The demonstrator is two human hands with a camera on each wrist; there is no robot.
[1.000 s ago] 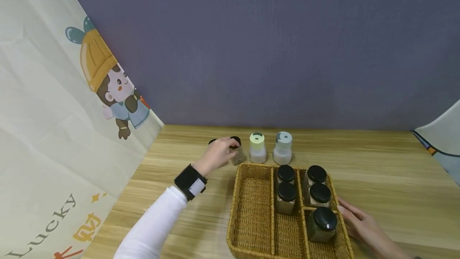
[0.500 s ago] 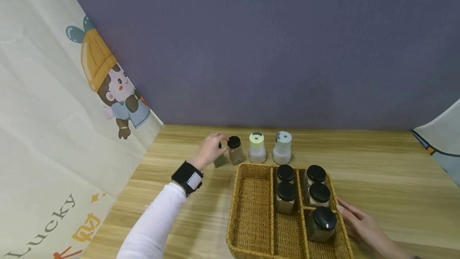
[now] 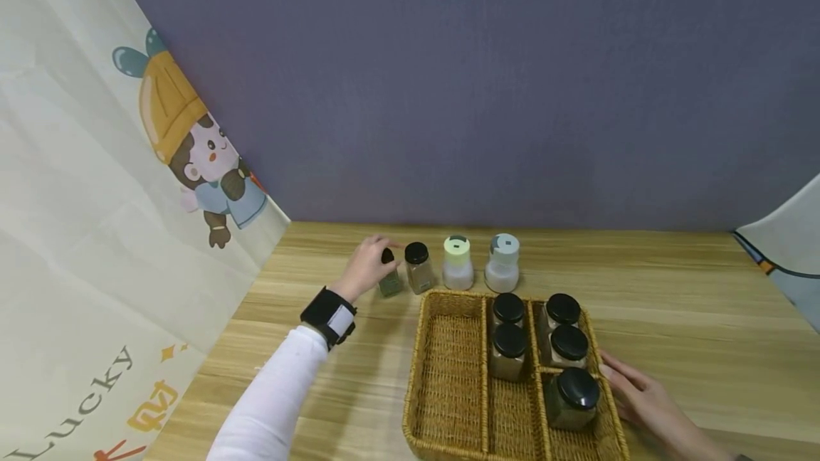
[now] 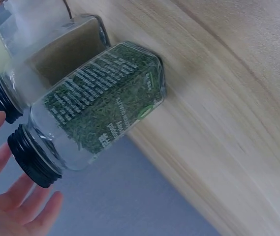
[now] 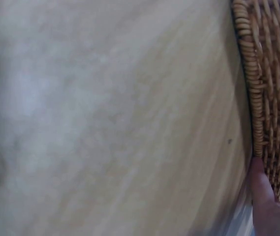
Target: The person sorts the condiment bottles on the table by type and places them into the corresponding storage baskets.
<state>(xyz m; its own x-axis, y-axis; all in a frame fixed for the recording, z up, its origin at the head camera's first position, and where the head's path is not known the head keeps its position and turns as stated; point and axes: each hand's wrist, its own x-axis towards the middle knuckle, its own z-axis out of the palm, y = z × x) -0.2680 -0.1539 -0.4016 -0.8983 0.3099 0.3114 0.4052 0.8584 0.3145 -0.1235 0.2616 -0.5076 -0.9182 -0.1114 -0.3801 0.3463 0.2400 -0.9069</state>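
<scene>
Five black-lidded jars already stand in the wicker basket, all in its centre and right compartments; the long left compartment holds nothing. Four containers are not yet in: the herb jar, a tan spice jar just right of it, and two white shakers further right, all in a row on the bench above the basket's far rim. By my judgement, a bit over half the sorting is done.

Left hand: arm reaches from lower left toward centre frame, black wrist strap showing, hand at the herb jar's left side. The left wrist view shows the fingers straight and spread beside the black cap, a thin gap between them and the jar. No grip on it.

Right hand: lower right of frame, lying flat on the bench, fingers extended. The right wrist view shows a fingertip against the basket's outer weave.
</scene>
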